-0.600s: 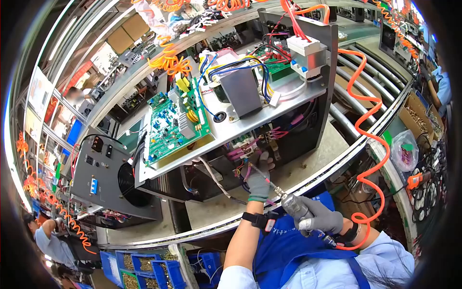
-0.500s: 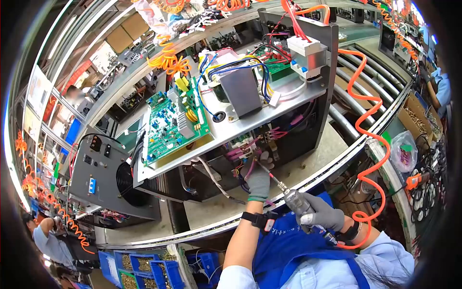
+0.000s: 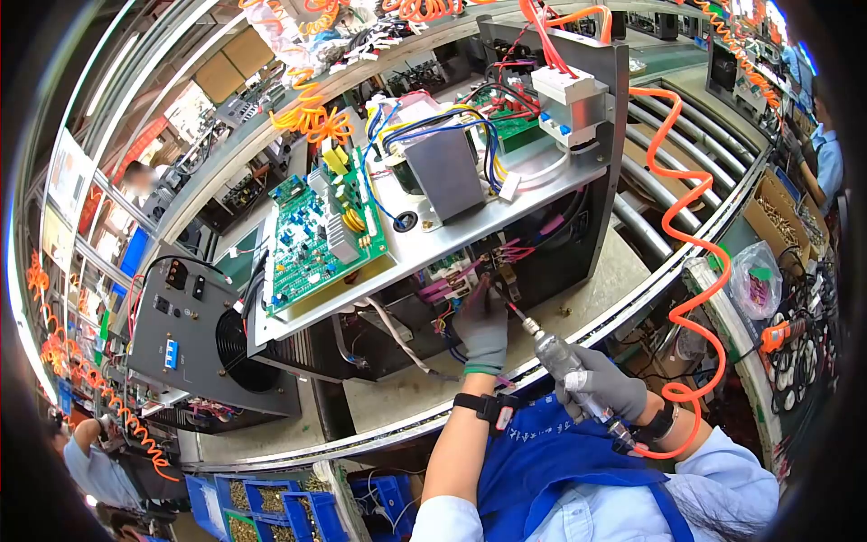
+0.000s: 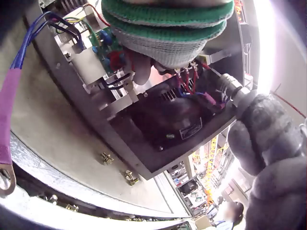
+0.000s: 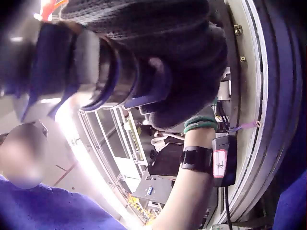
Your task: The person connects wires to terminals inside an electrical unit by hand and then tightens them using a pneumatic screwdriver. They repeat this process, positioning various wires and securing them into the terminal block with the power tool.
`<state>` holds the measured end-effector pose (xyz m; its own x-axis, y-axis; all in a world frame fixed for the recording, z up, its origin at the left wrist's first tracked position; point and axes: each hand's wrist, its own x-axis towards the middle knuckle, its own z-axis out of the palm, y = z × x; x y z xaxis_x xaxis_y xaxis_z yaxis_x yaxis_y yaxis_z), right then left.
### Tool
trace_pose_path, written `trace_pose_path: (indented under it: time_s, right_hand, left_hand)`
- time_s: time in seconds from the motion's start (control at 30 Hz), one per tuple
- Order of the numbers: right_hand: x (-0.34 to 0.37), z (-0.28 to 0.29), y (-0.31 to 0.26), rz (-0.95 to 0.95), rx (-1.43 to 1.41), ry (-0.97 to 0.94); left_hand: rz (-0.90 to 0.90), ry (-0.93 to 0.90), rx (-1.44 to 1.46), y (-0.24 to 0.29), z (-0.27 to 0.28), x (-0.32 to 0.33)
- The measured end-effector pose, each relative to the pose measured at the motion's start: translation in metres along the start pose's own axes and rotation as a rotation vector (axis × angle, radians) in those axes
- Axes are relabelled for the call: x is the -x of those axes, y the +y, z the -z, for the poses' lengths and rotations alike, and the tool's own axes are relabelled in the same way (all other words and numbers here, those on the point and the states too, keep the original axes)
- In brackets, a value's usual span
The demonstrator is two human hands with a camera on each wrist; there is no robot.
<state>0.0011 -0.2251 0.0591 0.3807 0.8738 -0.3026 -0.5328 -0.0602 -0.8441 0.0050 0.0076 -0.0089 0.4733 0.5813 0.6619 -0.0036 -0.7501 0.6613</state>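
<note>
My gloved left hand (image 3: 480, 330) reaches into the lower bay of a dark machine chassis (image 3: 564, 257), among purple-sleeved wires (image 3: 449, 286). Its fingertips are hidden there, and I cannot tell whether they pinch a wire. My gloved right hand (image 3: 607, 387) grips a silver air screwdriver (image 3: 556, 354), tilted with its bit pointing up and left into the bay, right beside the left fingers. In the left wrist view, the screwdriver's nose (image 4: 231, 86) points at red-wired terminals (image 4: 188, 76). Above the bay, a metal shelf carries a green circuit board (image 3: 312, 230) and a transformer (image 3: 442, 176).
An orange coiled hose (image 3: 686, 226) runs to the screwdriver's rear. Loose bolts (image 4: 130, 177) lie on the bench before the chassis. At left stands a second grey machine (image 3: 185, 321). Blue parts bins (image 3: 312, 517) sit low at the front; rollers (image 3: 664, 190) lie at right.
The screwdriver's bit has shifted right and slightly farther into the bay. My left fingers have turned inward, and their tips are less visible. The right hand still grips the screwdriver.
</note>
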Motion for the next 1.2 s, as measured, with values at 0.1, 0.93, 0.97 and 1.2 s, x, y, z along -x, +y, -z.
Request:
trace_pose_path:
  time_s: [0.1, 0.93, 0.97, 1.2]
  right_hand:
    - [-0.003, -0.001, -0.006, -0.011, -0.057, 0.011]
    - [-0.003, 0.005, 0.003, -0.027, -0.642, -0.157]
    - [-0.003, 0.005, 0.003, -0.028, -0.642, -0.156]
    - [-0.003, -0.004, 0.006, -0.031, -0.591, -0.122]
  left_hand:
    - [0.077, -0.071, -0.081, 0.005, -0.002, -0.004]
    - [1.008, 0.302, 1.18, 0.055, 0.0, -0.015]
    - [0.992, 0.323, 1.076, 0.057, 0.0, -0.015]
    - [0.968, 0.157, 0.963, 0.044, 0.006, -0.016]
